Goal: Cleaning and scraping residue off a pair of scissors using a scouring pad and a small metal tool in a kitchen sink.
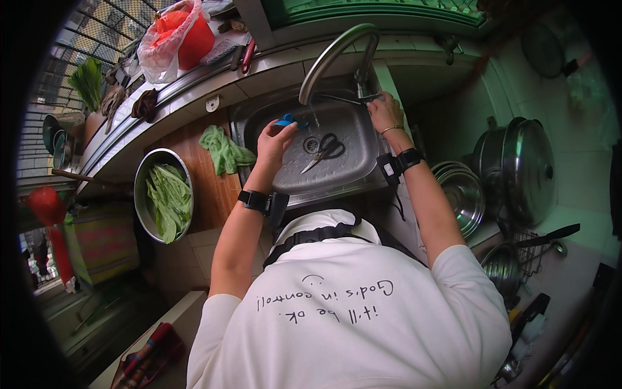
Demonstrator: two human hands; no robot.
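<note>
Over the left part of the stainless steel sink (359, 165), my left hand (278, 138) holds a small blue plastic item (287, 120), perhaps a peeler; its exact kind is unclear. My right hand (386, 112) is at the sink's back right, with its fingers at the lever by the base of the curved metal faucet (335, 44). A thin stream of water falls from the spout. Scissors with dark handles (331, 147) lie in the basin beside the drain (311, 145), blades pointing toward me.
Left of the sink, a green cloth (221, 148) lies on a wooden board (209, 194), next to a metal bowl of leafy greens (167, 202). Stacked metal bowls (461, 194) and a large lidded pot (527, 170) stand at right. A red bucket (197, 44) sits on the window ledge.
</note>
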